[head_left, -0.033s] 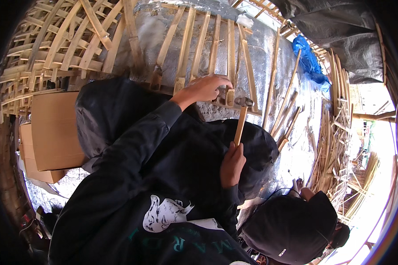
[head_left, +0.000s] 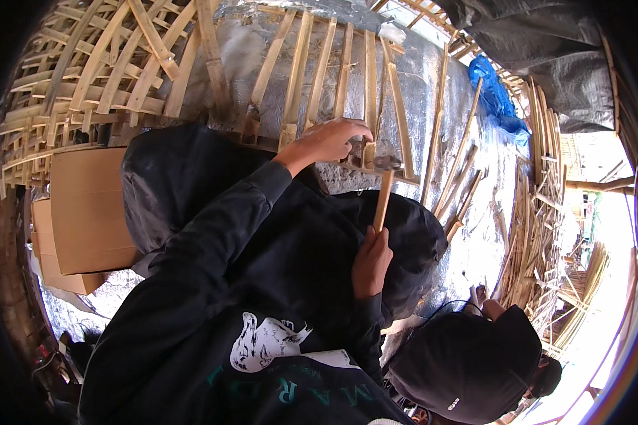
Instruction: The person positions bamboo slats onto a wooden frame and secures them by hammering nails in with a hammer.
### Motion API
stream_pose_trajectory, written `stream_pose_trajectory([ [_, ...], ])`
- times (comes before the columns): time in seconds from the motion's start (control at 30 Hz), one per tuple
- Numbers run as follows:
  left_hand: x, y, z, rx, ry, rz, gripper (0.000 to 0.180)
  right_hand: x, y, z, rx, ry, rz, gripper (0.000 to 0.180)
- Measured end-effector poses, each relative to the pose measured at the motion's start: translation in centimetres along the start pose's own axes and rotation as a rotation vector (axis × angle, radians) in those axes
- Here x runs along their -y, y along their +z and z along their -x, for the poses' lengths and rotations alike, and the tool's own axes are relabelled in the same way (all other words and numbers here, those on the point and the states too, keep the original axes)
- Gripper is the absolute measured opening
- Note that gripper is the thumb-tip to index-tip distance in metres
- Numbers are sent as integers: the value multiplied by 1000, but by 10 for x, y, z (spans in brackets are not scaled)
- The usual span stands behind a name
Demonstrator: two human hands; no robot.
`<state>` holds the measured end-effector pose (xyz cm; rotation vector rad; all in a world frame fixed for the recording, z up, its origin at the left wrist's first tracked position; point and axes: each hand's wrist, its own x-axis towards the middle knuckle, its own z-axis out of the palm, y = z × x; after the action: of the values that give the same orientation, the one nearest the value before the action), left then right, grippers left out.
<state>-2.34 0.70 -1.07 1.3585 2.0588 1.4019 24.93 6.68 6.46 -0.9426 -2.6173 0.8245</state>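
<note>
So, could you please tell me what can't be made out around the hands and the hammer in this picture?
Head view only:
- Whatever the left hand pinches against the bamboo slats: hidden by its fingers, too small to tell.
- The hammer head: partly behind the left hand, so its point of contact is unclear.
- The right hand palm: turned away around the handle.
- The other person: hands hidden by the dark jacket.
- The cardboard box: contents closed off.
</note>
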Motion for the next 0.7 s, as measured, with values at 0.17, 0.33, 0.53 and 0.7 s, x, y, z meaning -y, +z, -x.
stream_pose_trajectory([
  [0.17,-1,-1,5,17,-44,-29,50,10,-8,1,-11,-27,-13,28],
  [0.33,-2,0,6,11,-72,-32,50,0,-5,-2,16,-76,-6,28],
  [0.53,4,1,2,32,-36,-13,53,2,-2,-1,21,-51,-2,27],
  [0.7,0,4,8,15,-33,11,54,5,-6,2,25,-16,-11,27],
])
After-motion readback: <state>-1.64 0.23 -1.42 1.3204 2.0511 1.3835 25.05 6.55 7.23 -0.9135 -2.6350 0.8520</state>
